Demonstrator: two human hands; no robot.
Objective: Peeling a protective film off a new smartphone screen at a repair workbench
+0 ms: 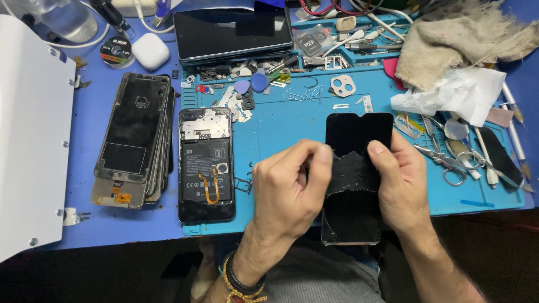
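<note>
Hands work a cracked screen panel [355, 179], held at the mat's [281, 134] near edge, partly overhanging it above the lap. Left hand [289, 188] pinches a dark film [351, 171] off the panel's middle, thumb and forefinger closed on its torn edge. Right hand [401, 185] grips the panel's right side, thumb pressed on the glass. Step in hand, by my reading: peeling the film away. It looks ragged, so the next pull likely calls for a slow, low-angle draw and a firm brace from the right hand; cracked glass may shed splinters.

Opened phone [206, 164] lies at the mat's left edge, battery showing. Stack of old panels [135, 140] sits left of it on the blue table [84, 224]. Scissors [446, 163] and tweezers lie near the right edge. Rag [466, 33] fills the far right corner; tablet [233, 31] at the far edge.
</note>
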